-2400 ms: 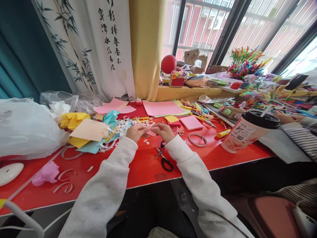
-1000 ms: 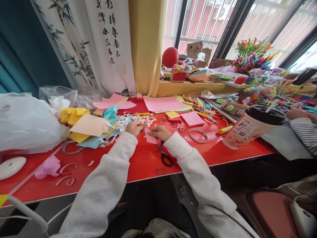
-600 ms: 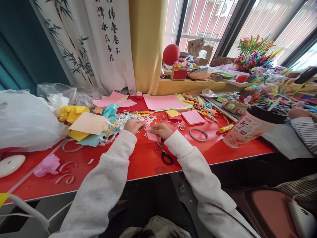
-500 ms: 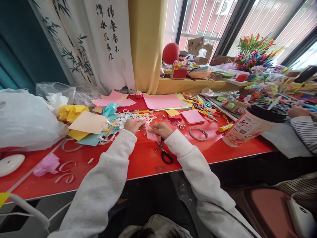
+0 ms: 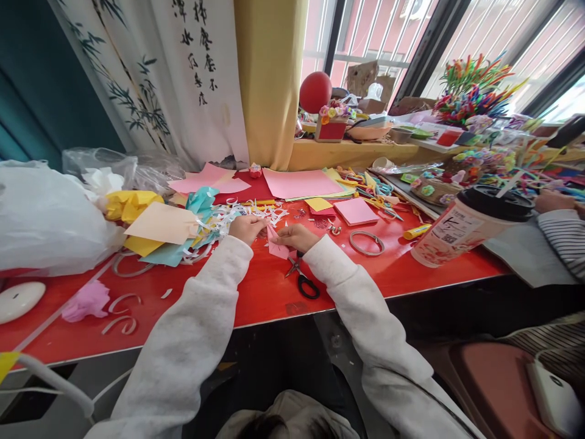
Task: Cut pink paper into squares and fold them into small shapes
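Note:
My left hand (image 5: pixel 245 228) and my right hand (image 5: pixel 297 236) meet over the red table (image 5: pixel 256 299), both in white sleeves. Between them is a small piece of pink paper (image 5: pixel 276 247); both hands pinch it with curled fingers. Black-handled scissors (image 5: pixel 300 278) lie on the table just in front of my right hand. White paper cuttings (image 5: pixel 242 214) are scattered behind my left hand.
Coloured paper sheets (image 5: pixel 164 227) and a white plastic bag (image 5: pixel 46 219) are at the left. Pink sheets (image 5: pixel 299 183), a pink pad (image 5: pixel 355 211), a metal ring (image 5: pixel 367 242) and a lidded paper cup (image 5: pixel 466 235) are at the right. Another person's striped sleeve (image 5: pixel 564 241) rests at the far right.
The pink paper has come down from between my raised hands to near the tabletop, and my hands have lowered with it. The camera view has shifted slightly upward.

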